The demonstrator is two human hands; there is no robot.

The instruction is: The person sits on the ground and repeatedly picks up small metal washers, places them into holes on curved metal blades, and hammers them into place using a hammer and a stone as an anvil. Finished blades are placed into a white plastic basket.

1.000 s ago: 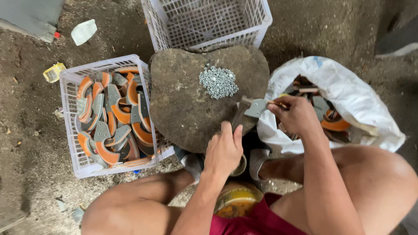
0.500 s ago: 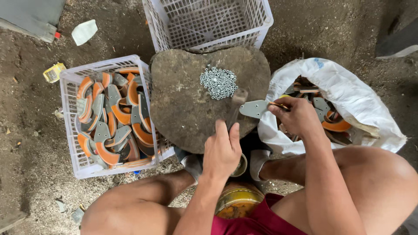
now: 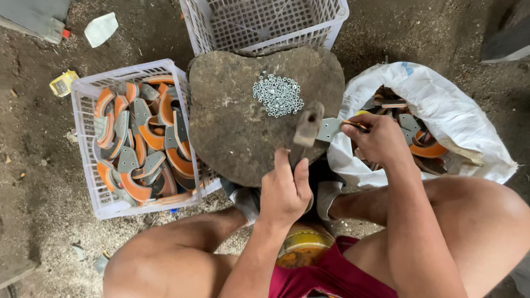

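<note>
Dirt floor (image 3: 33, 182) surrounds a rough stone block (image 3: 237, 121) serving as the work surface. Left hand (image 3: 284, 190) has its grip wrapped tight around a hammer (image 3: 306, 132), whose head hangs above the block's near right edge. Right hand (image 3: 378, 138) pinches a grey metal plate (image 3: 329, 129) laid on that edge, just beside the hammer head. Small silvery washers (image 3: 277, 95) lie heaped on the block. A white sack (image 3: 447, 110) of parts sits right, a white crate (image 3: 83, 110) of orange-and-grey curved pieces left, another white basket (image 3: 265, 22) beyond the block.
</note>
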